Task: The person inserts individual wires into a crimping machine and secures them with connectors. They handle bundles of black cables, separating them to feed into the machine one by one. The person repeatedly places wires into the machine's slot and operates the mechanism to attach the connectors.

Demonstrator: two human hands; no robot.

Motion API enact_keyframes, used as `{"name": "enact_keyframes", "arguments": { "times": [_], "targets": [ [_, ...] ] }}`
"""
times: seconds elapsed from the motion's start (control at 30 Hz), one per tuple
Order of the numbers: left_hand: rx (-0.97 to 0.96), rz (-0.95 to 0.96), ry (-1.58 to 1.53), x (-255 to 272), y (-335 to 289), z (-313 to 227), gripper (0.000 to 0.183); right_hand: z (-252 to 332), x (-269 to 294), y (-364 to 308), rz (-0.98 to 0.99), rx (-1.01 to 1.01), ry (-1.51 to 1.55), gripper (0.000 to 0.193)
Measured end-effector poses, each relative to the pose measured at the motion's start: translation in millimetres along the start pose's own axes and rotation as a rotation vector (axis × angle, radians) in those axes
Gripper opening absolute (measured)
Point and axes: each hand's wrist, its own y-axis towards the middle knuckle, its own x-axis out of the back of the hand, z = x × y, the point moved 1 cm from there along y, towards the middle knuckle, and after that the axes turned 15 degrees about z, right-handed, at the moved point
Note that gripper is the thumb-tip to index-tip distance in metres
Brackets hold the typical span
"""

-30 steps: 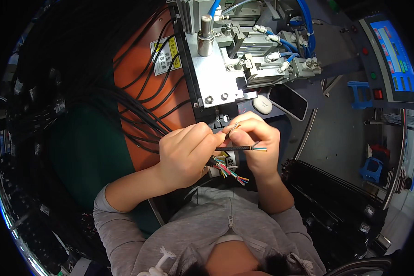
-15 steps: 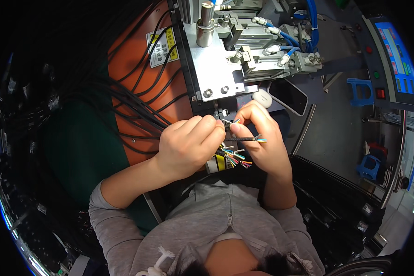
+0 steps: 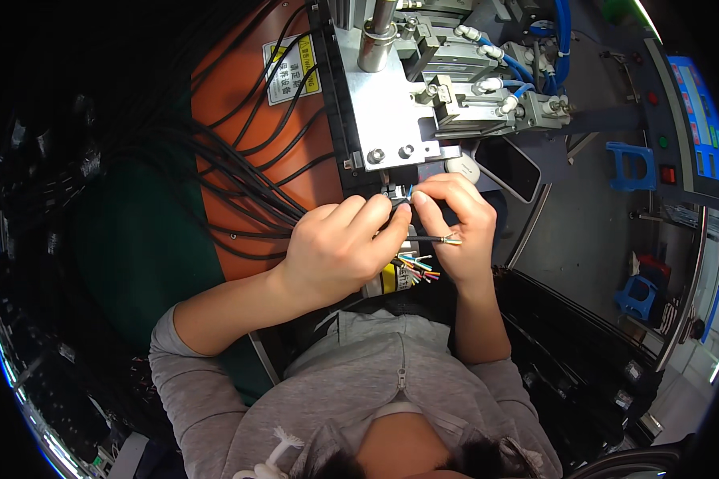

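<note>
My left hand (image 3: 339, 243) is closed around several black cables, its thumb and forefinger pinching one cable close to its end. Thin coloured wires (image 3: 410, 192), a blue one the clearest, stick up from that end. At these wires, the thumb and forefinger of my right hand (image 3: 460, 217) are pinched together. Just beyond my left fingertips is a small black-and-white part (image 3: 395, 191) at the machine's front edge. Another black cable (image 3: 431, 238) crosses toward my right palm, its wires bare. Below my left hand hang more stripped cable ends (image 3: 415, 269) with multicoloured wires.
A metal fixture plate (image 3: 387, 120) with pneumatic cylinders (image 3: 479, 104) and blue hoses stands ahead. Black cables (image 3: 256, 188) run left across an orange surface (image 3: 307, 152). A phone (image 3: 510, 169) and a round white case (image 3: 462, 166) lie right of the fixture. A control screen (image 3: 701, 120) is far right.
The view has shifted slightly, so the fixture sits further right and higher. Both hands have edged toward the machine, and the pinched wires now stand more upright beside the small part.
</note>
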Motion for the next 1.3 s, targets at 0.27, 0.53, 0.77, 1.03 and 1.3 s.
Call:
{"name": "enact_keyframes", "arguments": {
  "times": [0.27, 0.53, 0.77, 1.03, 1.3],
  "targets": [
    [0.120, 0.051, 0.098, 0, 3, -4, 0.032, -3, -7, 4, 0.040, 0.060, -0.120, 0.007],
    [0.115, 0.018, 0.094, -2, 6, -2, 0.031, -17, -19, 4, -0.077, -0.013, 0.075, 0.006],
    [0.068, 0.011, 0.050, -2, 6, 5, 0.023, -34, -26, -3, 0.061, -0.343, 0.780, 0.008],
    [0.127, 0.108, 0.068, 9, 6, 4, 0.021, -17, -26, 2, -0.110, -0.103, 0.204, 0.010],
    [0.128, 0.155, 0.216, 12, -1, -4, 0.003, -28, -27, -4, -0.065, -0.269, 0.537, 0.009]
  ]
}}
